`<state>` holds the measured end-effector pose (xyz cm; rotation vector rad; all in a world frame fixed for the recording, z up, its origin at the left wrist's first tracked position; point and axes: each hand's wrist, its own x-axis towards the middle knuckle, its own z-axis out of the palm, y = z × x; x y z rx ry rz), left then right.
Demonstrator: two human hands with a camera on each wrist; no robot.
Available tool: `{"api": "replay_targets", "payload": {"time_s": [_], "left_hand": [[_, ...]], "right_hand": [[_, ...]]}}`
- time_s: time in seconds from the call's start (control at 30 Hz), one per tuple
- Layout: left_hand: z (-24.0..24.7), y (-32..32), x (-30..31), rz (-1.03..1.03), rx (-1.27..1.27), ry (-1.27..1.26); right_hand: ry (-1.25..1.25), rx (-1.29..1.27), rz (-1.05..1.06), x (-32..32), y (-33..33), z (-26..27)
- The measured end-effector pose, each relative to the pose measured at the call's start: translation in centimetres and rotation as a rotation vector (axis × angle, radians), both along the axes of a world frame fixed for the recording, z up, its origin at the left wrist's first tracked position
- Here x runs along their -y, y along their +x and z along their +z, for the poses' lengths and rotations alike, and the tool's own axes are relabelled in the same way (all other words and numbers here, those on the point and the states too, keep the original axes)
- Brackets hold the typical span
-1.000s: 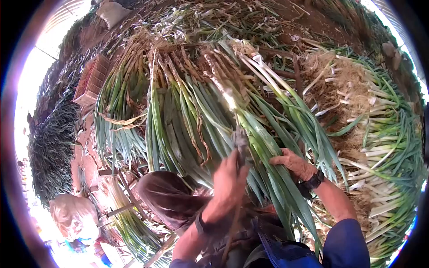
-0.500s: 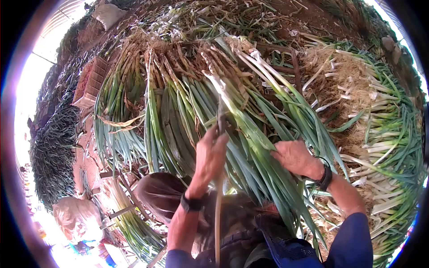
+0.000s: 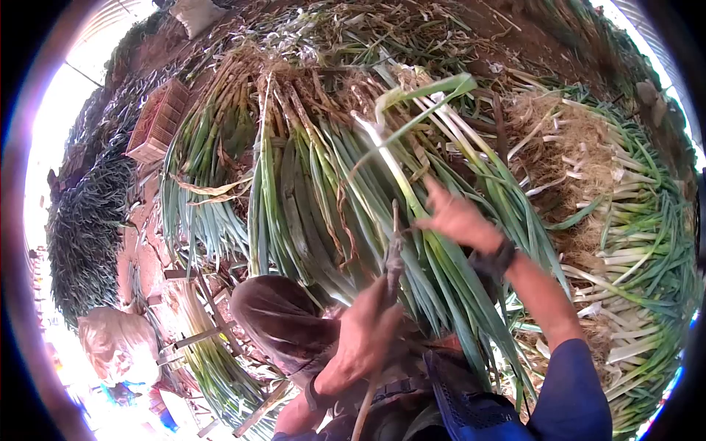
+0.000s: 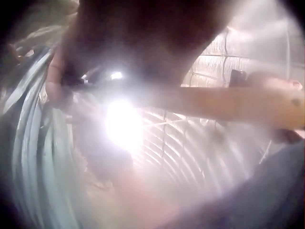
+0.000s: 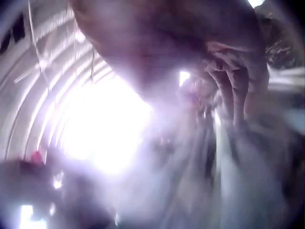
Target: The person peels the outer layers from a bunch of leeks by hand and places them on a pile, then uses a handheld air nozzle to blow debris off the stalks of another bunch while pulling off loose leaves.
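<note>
The leek (image 3: pixel 401 173) lies atop the middle heap (image 3: pixel 294 191), near its front edge. The right hand (image 3: pixel 460 217) is on its leaves (fingers blurred, cannot tell how they lie); the left hand (image 3: pixel 364 334) curls its fingers round a stick tool (image 3: pixel 393 253). A careless stroke could gouge the stalk or nick the right hand.
</note>
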<state>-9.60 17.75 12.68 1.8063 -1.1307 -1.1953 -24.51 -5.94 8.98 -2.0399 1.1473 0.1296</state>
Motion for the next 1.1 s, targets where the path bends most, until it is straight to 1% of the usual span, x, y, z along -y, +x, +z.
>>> {"api": "replay_targets", "payload": {"time_s": [0.03, 0.07, 0.1, 0.13, 0.17, 0.2, 0.23, 0.27, 0.33, 0.37, 0.4, 0.43, 0.47, 0.53, 0.57, 0.6, 0.67, 0.73, 0.77, 0.8, 0.87, 0.9, 0.93, 0.97, 1.0, 1.03, 1.1], "left_hand": [[-1.4, 0.1, 0.6, 0.011, 0.070, -0.093], [-2.1, 0.0, 1.2, 0.021, 0.139, -0.184], [-1.8, 0.2, 2.9, 0.055, 0.093, -0.152], [-2.4, 0.6, 4.6, 0.064, 0.121, -0.159], [-3.2, 1.1, 6.4, 0.073, 0.149, -0.167], [-3.1, 1.5, 8.5, 0.069, 0.156, -0.121], [-3.0, 1.9, 10.4, 0.064, 0.161, -0.074], [-2.7, 2.3, 11.9, 0.064, 0.160, -0.082], [-2.5, 2.6, 13.8, 0.153, 0.097, -0.092], [-3.5, 2.6, 14.2, 0.147, 0.097, -0.094], [-5.1, 2.6, 14.7, 0.199, 0.175, -0.204], [-6.0, 2.8, 14.8, 0.253, 0.254, -0.311], [-5.3, 2.7, 14.3, 0.250, 0.256, -0.303], [-3.2, 2.2, 12.3, 0.027, -0.007, -0.169], [-4.5, 2.0, 11.2, -0.073, -0.014, -0.263], [-4.4, 1.8, 10.3, -0.078, -0.018, -0.259], [-3.5, 1.4, 8.7, -0.013, 0.157, -0.207], [-3.2, 1.9, 7.7, 0.066, 0.105, -0.134], [-4.3, 2.3, 7.2, 0.100, 0.085, -0.176], [-3.6, 2.4, 6.9, 0.122, 0.089, -0.166], [-2.9, 2.7, 6.2, 0.116, 0.110, -0.138], [-2.5, 2.5, 6.0, 0.114, 0.110, -0.139], [-2.1, 2.4, 5.7, 0.103, 0.120, -0.199], [-1.8, 2.3, 5.4, 0.093, 0.131, -0.257], [-1.6, 2.1, 5.1, 0.091, 0.132, -0.255], [-1.4, 1.8, 4.9, 0.069, 0.150, -0.241], [-0.6, 1.3, 4.6, 0.036, 0.142, -0.177]], "right_hand": [[-0.251, -0.099, 0.102, -2.2, -0.7, -5.3], [-0.432, -0.205, 0.177, -3.0, -0.7, -8.1], [-0.370, -0.144, 0.131, -3.7, -0.8, -7.5], [-0.379, -0.140, 0.135, -3.5, -0.7, -7.8], [-0.348, -0.083, 0.119, -3.1, -0.9, -8.6], [-0.315, -0.027, 0.100, -2.9, -1.2, -9.2], [-0.409, 0.092, 0.064, -3.1, -1.7, -9.4], [-0.417, 0.091, 0.064, -2.8, -1.9, -9.1], [-0.283, 0.152, 0.005, -2.2, -2.3, -8.4], [-0.224, 0.179, 0.002, -2.0, -2.4, -6.3], [-0.225, 0.180, -0.002, -1.7, -2.7, -3.9], [-0.044, 0.262, -0.043, -1.5, -3.1, -1.4], [0.142, 0.343, -0.085, -1.2, -3.5, 0.8], [0.185, 0.433, -0.113, 0.0, -5.3, 4.2], [0.031, 0.404, -0.144, 0.2, -6.3, 6.7], [-0.124, 0.371, -0.174, 0.6, -7.3, 8.8], [0.065, 0.349, -0.183, 4.3, -9.4, 10.6], [-0.104, 0.290, -0.187, 6.5, -11.4, 11.2], [-0.301, 0.416, -0.325, 7.2, -12.7, 9.0], [-0.303, 0.414, -0.327, 8.4, -13.8, 7.6], [-0.309, 0.243, -0.188, 11.7, -14.9, 6.1], [-0.078, 0.133, -0.109, 12.2, -14.1, 6.7], [-0.078, 0.133, -0.110, 13.1, -14.6, 4.5], [-0.245, 0.134, -0.058, 14.2, -15.4, 0.1], [-0.409, 0.134, -0.005, 14.9, -15.8, -3.4], [-0.405, 0.136, -0.008, 15.0, -15.4, -5.1], [-0.325, -0.457, 0.179, 14.5, -12.9, -7.8]]}}
